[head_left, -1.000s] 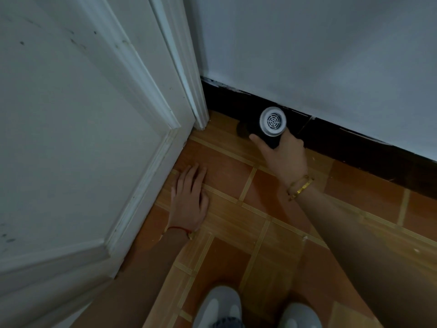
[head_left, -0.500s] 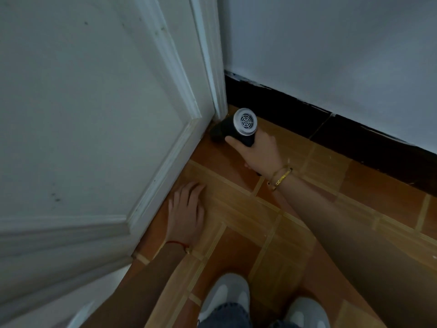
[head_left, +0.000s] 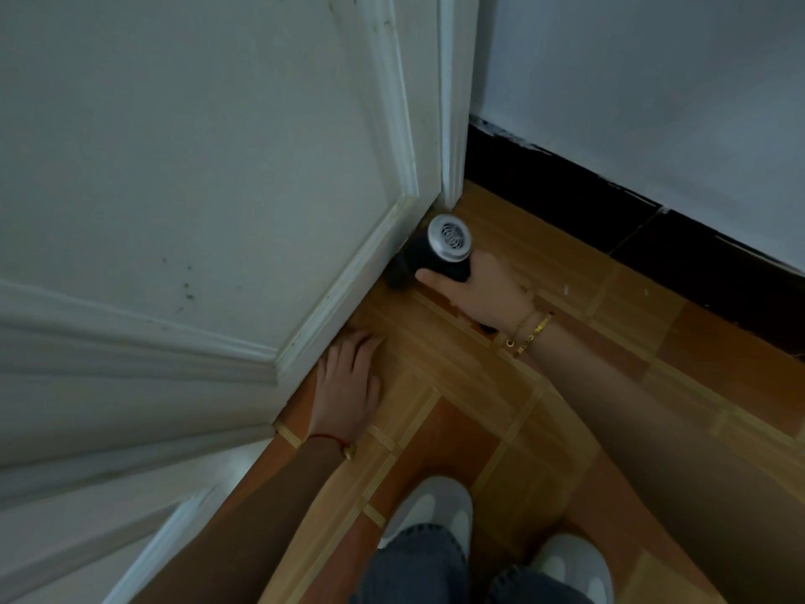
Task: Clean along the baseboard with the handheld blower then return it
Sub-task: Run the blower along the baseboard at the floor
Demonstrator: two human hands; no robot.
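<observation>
A black handheld blower (head_left: 440, 255) with a round silver rear grille sits low over the floor, its nozzle aimed at the bottom edge of the white door (head_left: 209, 176). My right hand (head_left: 483, 294) is wrapped around its body from the right; the wrist wears gold bracelets. My left hand (head_left: 350, 381) lies flat on the floor with fingers spread, close against the door's bottom edge, a red string on its wrist. The black baseboard (head_left: 610, 220) runs along the foot of the pale wall from the door frame to the right edge.
The floor (head_left: 501, 407) is orange and wood-pattern tile. A white door frame (head_left: 451, 124) stands upright between door and baseboard. My two grey-white shoes (head_left: 431, 512) and jeans show at the bottom centre.
The blower and my right hand have moved left, from the baseboard to the corner and then to the door's bottom edge. My left hand stays flat on the floor.
</observation>
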